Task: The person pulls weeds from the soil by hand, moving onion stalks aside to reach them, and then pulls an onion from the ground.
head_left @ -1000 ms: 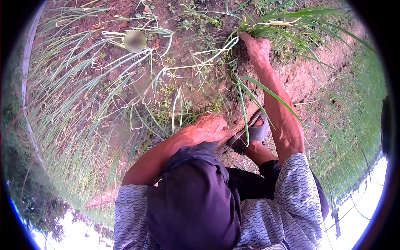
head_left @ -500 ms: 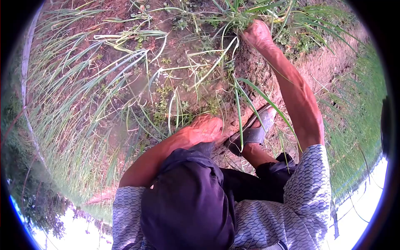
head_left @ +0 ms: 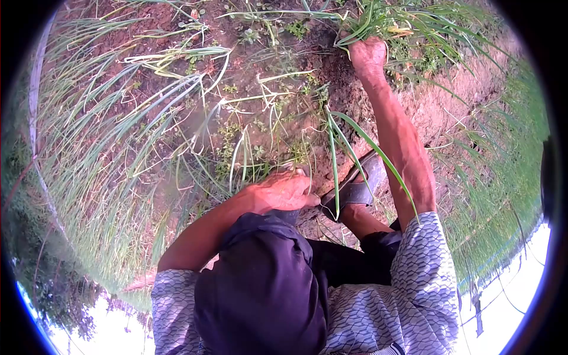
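Observation:
My right hand [head_left: 368, 52] is closed at the top, its fingers wrapped round the base of a clump of long green plants [head_left: 378, 22], whose leaves spread up and to the right. My left hand [head_left: 289, 189] is low over the soil beside my knee, fingers bent downward. Its fingertips are hidden, so whether it holds anything does not show. Between the hands a plant with long leaves [head_left: 335, 160] arches down past my sandal [head_left: 358, 184].
Rows of leaning green leaves [head_left: 118, 118] fill the left side. Small weeds dot the brown soil [head_left: 260, 127]. My dark-trousered knee [head_left: 263, 278] is bent in front. More green growth [head_left: 503, 171] stands on the right.
My right hand has shifted slightly, and the clump at it now looks fuller and fanned to the right. The long stalk left of it is gone from its place. My left hand has turned, its thumb out.

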The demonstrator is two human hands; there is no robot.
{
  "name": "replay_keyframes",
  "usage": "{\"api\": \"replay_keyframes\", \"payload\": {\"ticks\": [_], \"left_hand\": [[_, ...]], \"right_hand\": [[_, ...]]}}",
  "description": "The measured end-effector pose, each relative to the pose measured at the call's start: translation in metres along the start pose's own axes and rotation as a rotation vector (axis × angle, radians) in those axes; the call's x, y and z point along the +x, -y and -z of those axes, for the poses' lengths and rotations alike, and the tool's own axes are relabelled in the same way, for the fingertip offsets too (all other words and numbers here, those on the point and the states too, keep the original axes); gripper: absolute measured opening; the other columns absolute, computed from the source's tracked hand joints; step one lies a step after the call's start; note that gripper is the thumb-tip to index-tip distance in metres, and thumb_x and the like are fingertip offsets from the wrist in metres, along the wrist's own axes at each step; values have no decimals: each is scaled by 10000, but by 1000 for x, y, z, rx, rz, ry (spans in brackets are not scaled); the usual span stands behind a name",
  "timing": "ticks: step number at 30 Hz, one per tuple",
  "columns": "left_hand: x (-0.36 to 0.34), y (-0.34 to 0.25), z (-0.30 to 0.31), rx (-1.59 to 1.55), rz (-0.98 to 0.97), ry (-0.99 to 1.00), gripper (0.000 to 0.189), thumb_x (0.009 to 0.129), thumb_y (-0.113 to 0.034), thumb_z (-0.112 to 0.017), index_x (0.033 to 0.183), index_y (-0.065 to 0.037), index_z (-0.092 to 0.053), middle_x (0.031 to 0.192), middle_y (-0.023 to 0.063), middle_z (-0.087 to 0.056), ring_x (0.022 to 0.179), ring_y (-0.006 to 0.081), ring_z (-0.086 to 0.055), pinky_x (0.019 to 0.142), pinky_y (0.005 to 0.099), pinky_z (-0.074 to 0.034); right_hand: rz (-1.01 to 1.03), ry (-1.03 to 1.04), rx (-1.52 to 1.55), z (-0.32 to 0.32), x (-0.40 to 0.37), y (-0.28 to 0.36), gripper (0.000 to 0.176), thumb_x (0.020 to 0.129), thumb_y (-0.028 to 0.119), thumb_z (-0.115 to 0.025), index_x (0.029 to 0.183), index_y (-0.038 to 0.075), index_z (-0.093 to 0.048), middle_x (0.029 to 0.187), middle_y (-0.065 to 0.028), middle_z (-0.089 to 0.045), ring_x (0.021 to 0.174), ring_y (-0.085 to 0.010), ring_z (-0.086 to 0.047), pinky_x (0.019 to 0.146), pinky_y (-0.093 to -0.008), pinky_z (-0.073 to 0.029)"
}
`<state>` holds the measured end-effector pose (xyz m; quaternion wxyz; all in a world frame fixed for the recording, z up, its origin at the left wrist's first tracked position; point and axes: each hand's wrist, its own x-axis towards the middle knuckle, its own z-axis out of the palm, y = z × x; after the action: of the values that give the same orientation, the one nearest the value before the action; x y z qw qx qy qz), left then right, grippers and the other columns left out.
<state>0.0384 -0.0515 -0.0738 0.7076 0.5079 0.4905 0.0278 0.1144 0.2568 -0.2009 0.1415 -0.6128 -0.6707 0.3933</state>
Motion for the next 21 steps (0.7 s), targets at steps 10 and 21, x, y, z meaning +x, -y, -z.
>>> {"api": "replay_keyframes", "payload": {"ticks": [10, 21], "left_hand": [[10, -64, 143, -616, -159, -738, 282, 946, -150, -636, 1176, 12, -611, 897, 77, -663, 699, 91, -620, 591, 195, -478], [171, 3, 182, 86, -23, -1235, 259, 739, -121, -734, 995, -105, -696, 944, 109, -669, 886, 294, -651, 810, 383, -539]], "right_hand": [[-81, -110, 432, -18, -10, -13, 307, 763, 142, -842, 994, -13, -711, 916, -55, -714, 766, -167, -607, 724, -323, -487], [-63, -225, 716, -11, -44, 23, 185, 811, 101, -762, 968, 7, -737, 876, -64, -743, 773, -177, -655, 757, -332, -507]]}}
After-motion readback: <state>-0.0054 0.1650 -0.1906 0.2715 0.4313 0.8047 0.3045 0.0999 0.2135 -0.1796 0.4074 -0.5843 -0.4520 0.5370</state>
